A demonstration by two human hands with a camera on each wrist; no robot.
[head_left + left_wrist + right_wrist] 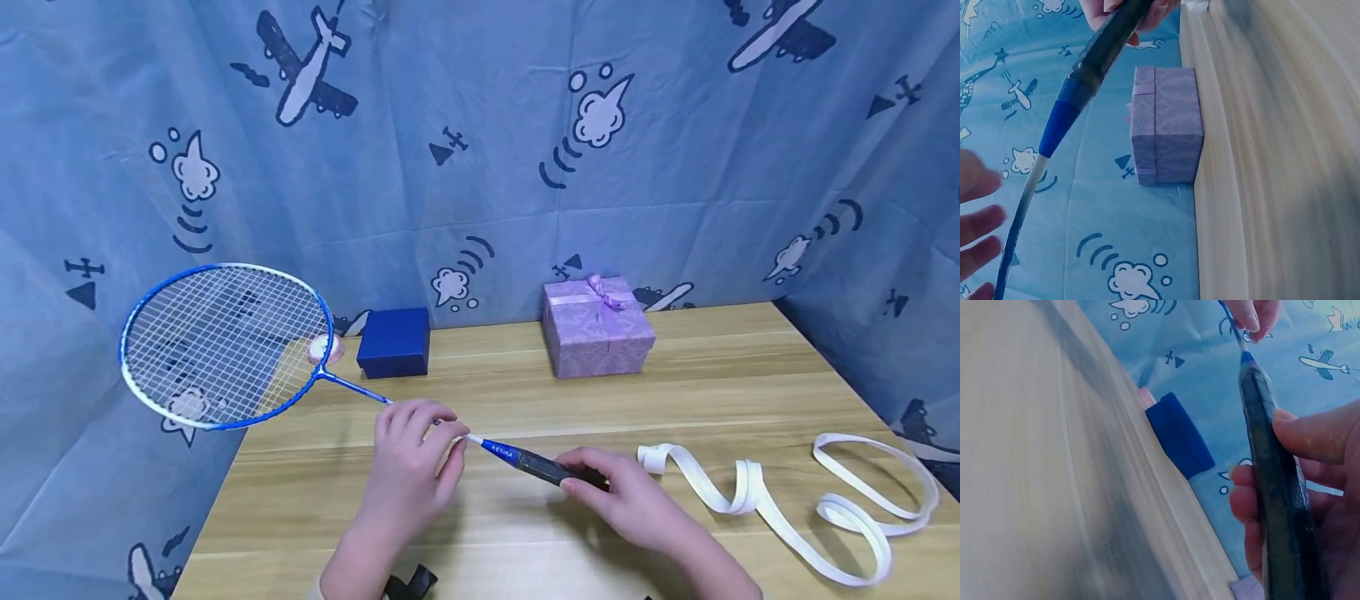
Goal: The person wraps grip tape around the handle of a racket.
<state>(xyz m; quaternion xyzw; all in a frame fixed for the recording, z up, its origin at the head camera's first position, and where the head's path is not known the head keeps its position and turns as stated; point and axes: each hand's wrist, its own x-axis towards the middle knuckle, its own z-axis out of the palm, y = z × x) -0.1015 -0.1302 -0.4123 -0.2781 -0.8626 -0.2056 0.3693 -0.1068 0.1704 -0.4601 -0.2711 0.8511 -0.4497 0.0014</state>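
A blue-and-white badminton racket [352, 387] is held above the table, its strung head to the left and its black handle to the right. My right hand [626, 496] grips the handle, thumb on one side and fingers curled round the other in the right wrist view. Near the shaft is my left hand [415, 458], its fingers spread and loosely bent; in the left wrist view the fingertips [982, 225] lie beside the shaft, not closed round it. A long white strip [787, 533] lies in loose coils right of my right hand.
On the wooden table [480, 550], a dark blue box [395, 343] and a lilac gift box [597, 329] with a ribbon stand at the back. A small pink-and-white round thing [335, 350] is partly behind the racket head. A patterned blue curtain [495, 150] hangs behind.
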